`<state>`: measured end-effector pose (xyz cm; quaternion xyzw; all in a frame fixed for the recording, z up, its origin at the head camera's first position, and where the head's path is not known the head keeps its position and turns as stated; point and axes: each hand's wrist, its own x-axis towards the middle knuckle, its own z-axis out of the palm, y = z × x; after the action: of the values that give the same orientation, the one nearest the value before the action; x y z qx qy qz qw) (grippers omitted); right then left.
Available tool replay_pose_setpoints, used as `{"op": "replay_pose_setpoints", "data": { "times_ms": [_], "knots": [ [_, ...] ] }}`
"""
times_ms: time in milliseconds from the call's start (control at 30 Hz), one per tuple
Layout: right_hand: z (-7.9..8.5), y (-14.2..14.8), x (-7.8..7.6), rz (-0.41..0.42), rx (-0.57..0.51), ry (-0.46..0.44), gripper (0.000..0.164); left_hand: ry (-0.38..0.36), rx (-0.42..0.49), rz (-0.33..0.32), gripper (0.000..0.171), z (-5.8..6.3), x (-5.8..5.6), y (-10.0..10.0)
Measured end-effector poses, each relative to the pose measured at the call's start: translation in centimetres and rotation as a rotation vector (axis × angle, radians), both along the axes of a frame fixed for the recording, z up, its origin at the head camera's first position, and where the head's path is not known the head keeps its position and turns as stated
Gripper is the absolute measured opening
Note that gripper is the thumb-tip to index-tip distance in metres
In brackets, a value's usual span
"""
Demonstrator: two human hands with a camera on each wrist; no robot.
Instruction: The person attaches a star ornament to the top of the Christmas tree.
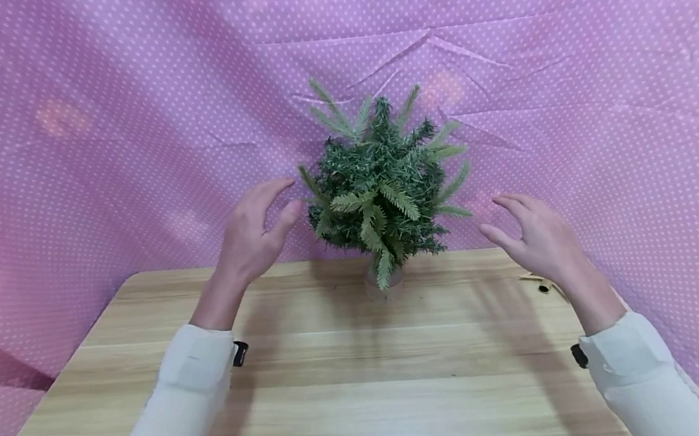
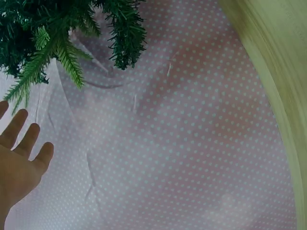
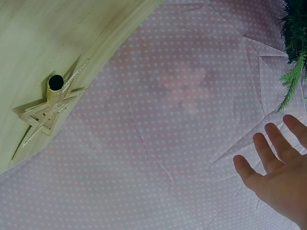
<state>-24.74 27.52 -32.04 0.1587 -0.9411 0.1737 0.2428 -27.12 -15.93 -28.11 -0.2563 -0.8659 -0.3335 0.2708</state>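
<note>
Both left hand (image 1: 251, 240) and right hand (image 1: 542, 235) are held spread and empty, flanking the tree (image 1: 384, 178); tree is stood near the back edge of the table (image 1: 353, 361); likely light, springy-branched, top-heavy; best gripped low, at the pale base (image 1: 395, 281).

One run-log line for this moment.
left grip: empty, beside tree | right grip: empty, beside tree | tree: upright on table | gold star: on table, right

No text, label, brand, number or sign can be read in the head view or either wrist view. The polka-dot cloth (image 1: 646, 33) shows printed dots, no lettering. The black piece at the left cuff (image 1: 240, 353) is perhaps too small and dark to reveal any marking.
</note>
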Motion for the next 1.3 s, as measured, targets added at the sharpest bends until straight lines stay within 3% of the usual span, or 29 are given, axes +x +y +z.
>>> {"op": "replay_pose_setpoints", "data": {
  "times_ms": [533, 867, 1167, 1300],
  "knots": [
    [-1.1, 1.7, -0.5, 0.066, -0.105, -0.014, 0.056, 0.035, 0.075, -0.068, 0.056, 0.7, -1.5, 1.1],
    [-1.6, 2.8, -0.7, 0.044, -0.097, -0.06, 0.058, 0.068, 0.034, -0.081, 0.056, 1.9, -2.5, 1.5],
    [-2.4, 3.4, -0.8, 0.058, -0.133, -0.024, 0.053, -0.003, 0.035, -0.082, 0.06, 2.6, -2.5, 2.4],
    [-2.7, 3.6, -0.8, 0.058, -0.144, -0.032, 0.053, -0.001, 0.035, -0.084, 0.061, 2.8, -2.5, 2.9]
  ]
}}
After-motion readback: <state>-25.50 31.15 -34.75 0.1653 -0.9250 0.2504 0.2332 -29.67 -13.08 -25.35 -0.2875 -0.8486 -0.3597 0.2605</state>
